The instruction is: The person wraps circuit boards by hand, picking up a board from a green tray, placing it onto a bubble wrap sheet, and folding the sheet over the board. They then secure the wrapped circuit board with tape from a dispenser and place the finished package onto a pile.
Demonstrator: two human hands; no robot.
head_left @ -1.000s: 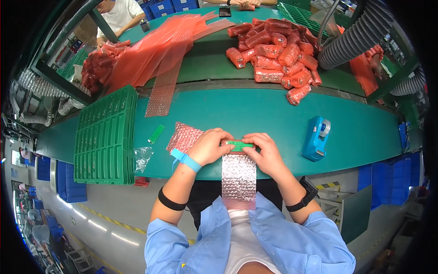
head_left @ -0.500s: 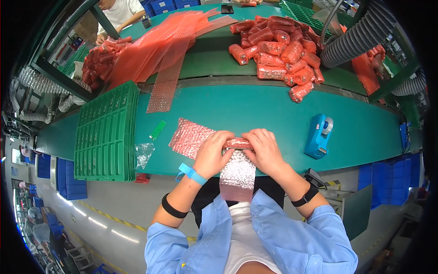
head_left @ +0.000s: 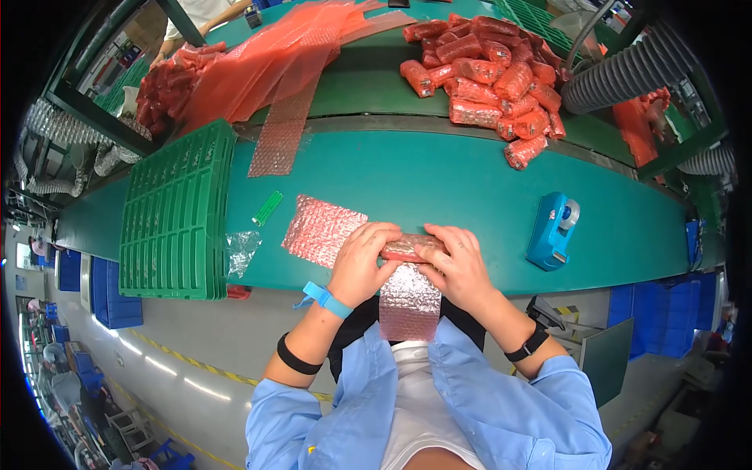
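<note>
Between my two hands lies a small roll of pinkish bubble wrap (head_left: 403,248) at the table's front edge. What is inside the roll is hidden. My left hand (head_left: 360,262) grips its left end, thumb on the near side. At the other end, the fingers of my right hand (head_left: 460,260) curl over the roll. A loose tail of bubble wrap (head_left: 410,304) hangs from it over the edge toward my lap. Just left of my left hand a flat bubble wrap sheet (head_left: 319,231) rests on the green table (head_left: 439,182).
A blue tape dispenser (head_left: 553,233) stands at right. Stacked green trays (head_left: 174,223), a green strip (head_left: 269,208) and a clear plastic bag (head_left: 243,252) are at left. Behind are red wrapped rolls (head_left: 501,78) and long red bubble wrap sheets (head_left: 270,66). A co-worker's arm (head_left: 223,17) shows far left.
The roll has turned between my hands, and my right hand's fingers have shifted over it. The view has tilted slightly, so the whole scene sits a little differently.
</note>
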